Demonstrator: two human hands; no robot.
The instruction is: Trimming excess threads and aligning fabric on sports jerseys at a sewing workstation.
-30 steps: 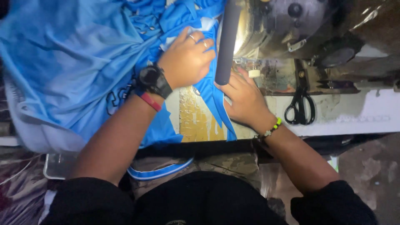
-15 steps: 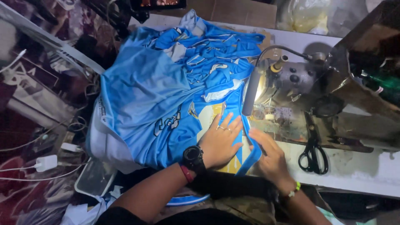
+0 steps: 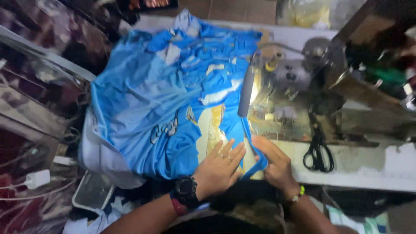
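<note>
Centrally, item one: a large blue sports garment of shiny knit fabric with pale blue and white panels [image 3: 147,108], lying heaped and creased across the work surface. It serves as the landmark for all entries below.

Left hand [image 3: 219,169]: resting on the near edge of the garment, palm down, fingers spread flat and pressing the cloth; not closed around anything. A ring shows on one finger. A black wristwatch [image 3: 186,189] and a red band sit on its wrist, just below the garment's near hem.

Right hand [image 3: 275,164]: at the garment's near right corner, fingers curled and pinching a narrow blue edge strip of the fabric. A beaded bracelet with a green bead [image 3: 298,193] is on its wrist.

Grey metal sewing machine [image 3: 294,82]: directly right of the garment, partly blurred, brightly lit at its base. A dark cylindrical bar [image 3: 246,93] stands at the garment's right edge, between cloth and machine.

Black-handled scissors [image 3: 318,149]: right of the garment, beyond the right hand, lying on the pale tabletop [image 3: 372,167] beside the machine.

White plug adapter with cable [image 3: 38,178]: well to the left of the garment, low down, among dark patterned cloth.

Clear plastic tray [image 3: 91,195]: below the garment's near left corner, partly under it.

Beige patch with yellowish print: showing through a gap in the garment, just above the left hand.
</note>
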